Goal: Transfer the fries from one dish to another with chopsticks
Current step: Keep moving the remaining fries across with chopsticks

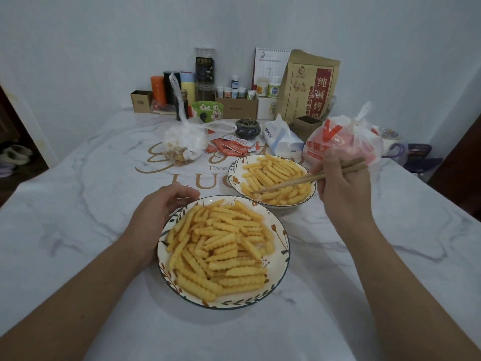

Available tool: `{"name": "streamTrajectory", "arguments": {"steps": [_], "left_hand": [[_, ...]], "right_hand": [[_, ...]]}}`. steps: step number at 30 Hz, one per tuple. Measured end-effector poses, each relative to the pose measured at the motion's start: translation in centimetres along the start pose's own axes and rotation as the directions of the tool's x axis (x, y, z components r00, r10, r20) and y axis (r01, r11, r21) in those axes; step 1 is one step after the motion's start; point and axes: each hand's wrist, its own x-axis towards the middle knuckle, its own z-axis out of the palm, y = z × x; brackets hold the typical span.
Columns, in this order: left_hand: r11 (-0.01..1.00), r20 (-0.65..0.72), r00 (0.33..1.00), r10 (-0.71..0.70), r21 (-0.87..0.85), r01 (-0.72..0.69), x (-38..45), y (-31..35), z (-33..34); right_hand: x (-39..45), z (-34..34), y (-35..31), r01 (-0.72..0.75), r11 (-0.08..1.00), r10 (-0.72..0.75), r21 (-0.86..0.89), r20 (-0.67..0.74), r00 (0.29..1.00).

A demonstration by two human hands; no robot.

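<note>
Two round white ceramic dishes with painted leaf rims sitting on the marble-patterned white tablecloth (78,217), both holding crinkle-cut yellow fries: near dish (282,246) heaped almost to the rim, far dish (234,169) covered in a thinner layer, the two rims lying just beside each other. Resting against the near dish's left rim, left hand (156,214), fingers curled loosely around the edge and clamping nothing. Gripping a pair of pale wooden chopsticks (307,178), right hand (343,188), fist closed around the upper ends, tips reaching down among the fries at the near-left part of the far dish. Cannot tell whether a fry is pinched between the tips or only being touched; cannot tell either which dish is giving and which receiving. Likely trouble from here: a ridged, probably brittle fry snapping under too hard a squeeze, or rolling out of a slack, off-centre pinch and dropping onto the cloth while crossing the gap between the rims. Piling more onto the heaped near dish risking a slide over its low rim; nudging that dish risking the same, hence the steadying left hand. Crowding the far end of the table, tied white plastic bags (187,142), red sauce sachets (231,147), a tall brown paper pouch (307,84) and small bottles, all well apart from the working tips.
</note>
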Motion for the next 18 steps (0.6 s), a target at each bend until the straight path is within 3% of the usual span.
{"name": "streamTrajectory", "arguments": {"steps": [4, 9, 13, 16, 18], "left_hand": [[1.000, -0.002, 1.000, 0.006, -0.006, -0.006, 0.0, 0.0, 0.0], [1.000, 0.007, 1.000, -0.022, -0.021, 0.022, 0.1, -0.1, -0.1], [0.996, 0.022, 0.998, -0.058, -0.068, 0.059, 0.2, 0.1, -0.5], [0.995, 0.032, 0.998, -0.061, -0.077, 0.063, 0.2, 0.1, -0.4], [0.994, 0.035, 0.997, -0.067, -0.082, 0.070, 0.2, 0.0, -0.5]], "right_hand": [[-0.2, 0.5, 0.4, -0.030, 0.999, 0.030, 0.027, 0.004, 1.000], [1.3, -1.3, -0.5, -0.191, 0.924, 0.268, 0.332, -0.206, 0.941], [1.5, -2.3, -0.7, -0.330, 0.799, 0.370, 0.502, 0.021, 0.929], [0.9, -2.0, -1.3, -0.413, 0.778, 0.329, 0.474, 0.252, 0.910], [0.4, -1.4, -1.8, -0.422, 0.793, 0.295, 0.440, 0.329, 0.897]]}}
